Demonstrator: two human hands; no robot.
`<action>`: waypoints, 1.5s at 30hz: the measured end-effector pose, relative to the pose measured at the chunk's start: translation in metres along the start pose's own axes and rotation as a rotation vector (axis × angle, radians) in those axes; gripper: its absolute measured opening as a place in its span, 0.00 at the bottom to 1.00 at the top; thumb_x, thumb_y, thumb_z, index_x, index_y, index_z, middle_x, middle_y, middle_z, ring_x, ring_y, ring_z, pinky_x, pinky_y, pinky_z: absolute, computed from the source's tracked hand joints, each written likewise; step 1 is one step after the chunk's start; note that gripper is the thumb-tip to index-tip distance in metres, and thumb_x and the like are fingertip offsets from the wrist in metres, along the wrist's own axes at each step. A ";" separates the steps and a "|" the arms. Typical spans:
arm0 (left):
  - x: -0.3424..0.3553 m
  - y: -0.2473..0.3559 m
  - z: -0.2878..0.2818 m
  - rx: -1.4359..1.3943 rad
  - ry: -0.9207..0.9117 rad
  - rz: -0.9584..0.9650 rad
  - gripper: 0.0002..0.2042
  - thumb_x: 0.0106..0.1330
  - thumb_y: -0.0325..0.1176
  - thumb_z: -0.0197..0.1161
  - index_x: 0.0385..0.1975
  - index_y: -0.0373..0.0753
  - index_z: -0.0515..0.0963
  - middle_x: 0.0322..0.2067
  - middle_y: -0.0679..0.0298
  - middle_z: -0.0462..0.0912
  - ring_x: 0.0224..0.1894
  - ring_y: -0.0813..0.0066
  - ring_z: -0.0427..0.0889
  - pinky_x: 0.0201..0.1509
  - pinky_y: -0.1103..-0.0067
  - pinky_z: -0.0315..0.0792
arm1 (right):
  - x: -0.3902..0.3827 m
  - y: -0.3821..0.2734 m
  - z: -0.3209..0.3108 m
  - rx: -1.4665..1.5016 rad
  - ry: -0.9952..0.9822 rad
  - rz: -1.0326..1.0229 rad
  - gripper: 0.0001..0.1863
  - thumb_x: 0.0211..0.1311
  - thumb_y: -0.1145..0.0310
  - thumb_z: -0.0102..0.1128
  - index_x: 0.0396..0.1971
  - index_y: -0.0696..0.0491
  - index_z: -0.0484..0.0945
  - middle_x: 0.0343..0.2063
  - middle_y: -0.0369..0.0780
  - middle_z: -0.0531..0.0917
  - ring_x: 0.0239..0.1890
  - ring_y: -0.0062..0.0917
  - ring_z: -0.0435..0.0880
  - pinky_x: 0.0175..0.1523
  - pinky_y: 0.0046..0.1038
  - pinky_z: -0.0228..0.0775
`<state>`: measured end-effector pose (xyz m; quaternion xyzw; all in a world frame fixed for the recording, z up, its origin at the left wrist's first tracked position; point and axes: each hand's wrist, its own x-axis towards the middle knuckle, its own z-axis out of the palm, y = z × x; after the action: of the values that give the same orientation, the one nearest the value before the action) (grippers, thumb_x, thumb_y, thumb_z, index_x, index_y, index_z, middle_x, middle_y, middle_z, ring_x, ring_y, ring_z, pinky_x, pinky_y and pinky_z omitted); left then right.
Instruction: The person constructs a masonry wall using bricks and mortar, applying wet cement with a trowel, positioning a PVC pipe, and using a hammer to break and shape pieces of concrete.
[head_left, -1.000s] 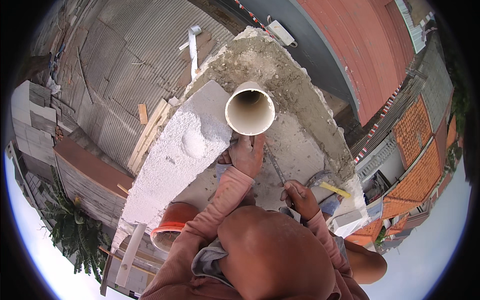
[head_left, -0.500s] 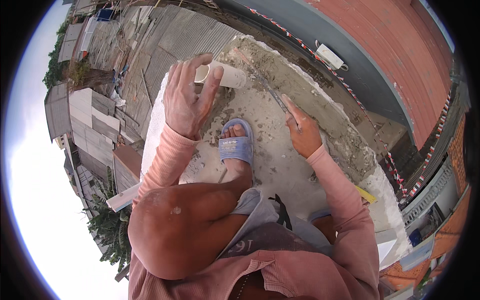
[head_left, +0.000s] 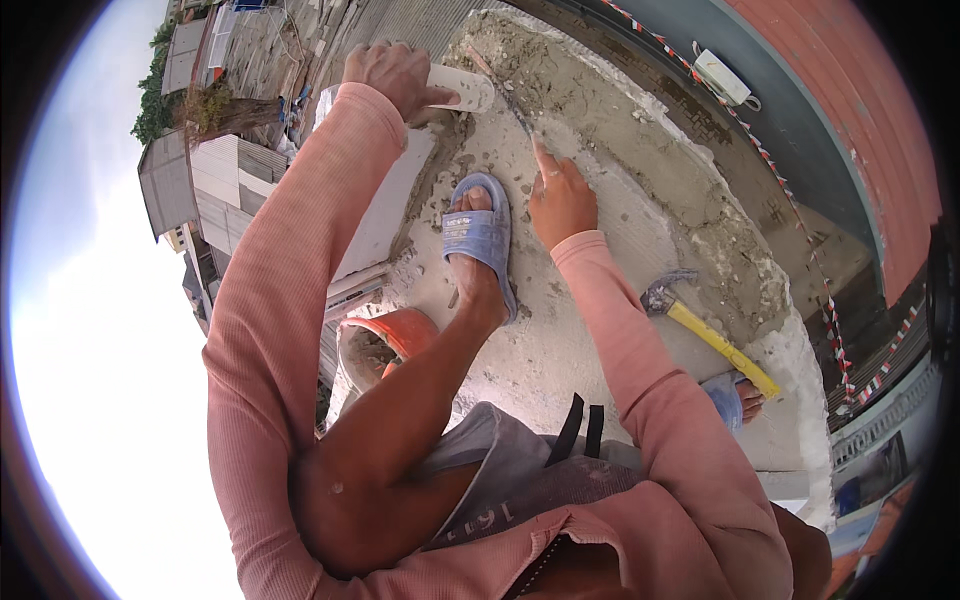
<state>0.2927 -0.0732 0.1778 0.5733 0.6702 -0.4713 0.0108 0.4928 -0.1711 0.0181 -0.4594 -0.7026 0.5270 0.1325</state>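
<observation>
My left hand [head_left: 390, 78] reaches to the far left edge of the concrete ledge. Its fingers curl over the end of a short white pipe [head_left: 474, 90], and its thumb lies along the pipe's side. Part of the pipe is hidden behind the hand. My right hand [head_left: 563, 203] is closed round the near end of a long thin metal bar [head_left: 516, 108], its index finger stretched along it. The bar's reddish far tip lies by wet grey mortar, just right of the pipe.
A yellow-handled hammer [head_left: 725, 347] rests on the ledge [head_left: 560, 345] near my right slipper [head_left: 722, 398]. An orange bucket [head_left: 405, 330] holding grey mix stands beside my left leg. Rough mortar [head_left: 650, 150] lines the right side; drops lie beyond both edges, with striped tape strung at right.
My left hand has gone from spread fingers beside the pipe to gripping its end. My right hand has shifted slightly left along with the bar. The view has moved, showing the bucket and hammer.
</observation>
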 end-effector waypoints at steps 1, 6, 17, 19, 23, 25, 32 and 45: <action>0.000 -0.005 0.004 -0.002 0.007 -0.004 0.33 0.59 0.71 0.58 0.41 0.42 0.82 0.41 0.60 0.86 0.51 0.63 0.83 0.55 0.64 0.75 | 0.007 -0.005 -0.003 -0.020 0.004 0.023 0.31 0.62 0.75 0.56 0.67 0.43 0.68 0.39 0.47 0.81 0.43 0.46 0.81 0.50 0.44 0.75; 0.005 -0.019 0.025 -0.083 0.204 0.094 0.31 0.61 0.67 0.58 0.39 0.39 0.82 0.39 0.58 0.85 0.48 0.59 0.83 0.55 0.64 0.74 | 0.020 0.008 0.014 0.104 0.036 -0.088 0.28 0.62 0.75 0.55 0.65 0.46 0.72 0.41 0.48 0.82 0.44 0.46 0.82 0.51 0.44 0.75; 0.003 -0.031 0.038 -0.119 0.463 0.236 0.29 0.66 0.63 0.56 0.34 0.37 0.82 0.31 0.58 0.84 0.42 0.60 0.84 0.53 0.67 0.75 | 0.052 -0.010 0.036 0.197 0.033 -0.149 0.23 0.65 0.72 0.51 0.61 0.49 0.75 0.45 0.51 0.84 0.50 0.49 0.82 0.55 0.44 0.74; 0.003 -0.027 0.037 -0.115 0.446 0.231 0.29 0.67 0.63 0.55 0.32 0.37 0.82 0.32 0.58 0.84 0.41 0.60 0.85 0.52 0.67 0.76 | 0.047 -0.018 0.022 0.341 -0.010 0.068 0.19 0.67 0.71 0.52 0.57 0.52 0.78 0.46 0.52 0.84 0.49 0.49 0.83 0.54 0.41 0.74; 0.002 -0.029 0.049 -0.139 0.456 0.219 0.29 0.68 0.63 0.54 0.31 0.37 0.82 0.33 0.58 0.84 0.39 0.60 0.85 0.50 0.66 0.77 | 0.058 -0.023 0.040 0.179 -0.055 0.143 0.16 0.72 0.62 0.47 0.43 0.58 0.79 0.38 0.57 0.84 0.43 0.54 0.83 0.50 0.48 0.74; 0.002 -0.034 0.041 -0.110 0.430 0.191 0.29 0.68 0.62 0.54 0.31 0.38 0.81 0.31 0.58 0.84 0.38 0.59 0.85 0.48 0.64 0.77 | 0.054 -0.028 0.034 0.103 -0.078 0.160 0.17 0.73 0.61 0.46 0.40 0.59 0.79 0.36 0.59 0.84 0.41 0.55 0.83 0.49 0.49 0.74; 0.002 -0.035 0.040 0.142 0.576 0.476 0.15 0.58 0.52 0.65 0.39 0.52 0.84 0.26 0.65 0.81 0.34 0.65 0.82 0.40 0.67 0.76 | 0.060 -0.037 0.069 0.109 0.023 0.169 0.18 0.71 0.60 0.48 0.38 0.61 0.78 0.32 0.58 0.84 0.39 0.56 0.83 0.48 0.51 0.76; 0.002 -0.047 0.059 0.117 0.638 0.486 0.18 0.57 0.44 0.64 0.45 0.47 0.79 0.32 0.65 0.80 0.41 0.66 0.79 0.45 0.69 0.74 | 0.042 -0.024 0.067 0.178 -0.042 0.264 0.19 0.71 0.59 0.46 0.40 0.57 0.83 0.36 0.52 0.86 0.41 0.50 0.85 0.51 0.45 0.76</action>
<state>0.2245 -0.1051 0.1730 0.8322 0.4569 -0.2907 -0.1192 0.4126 -0.1802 -0.0013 -0.5232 -0.5892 0.6095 0.0873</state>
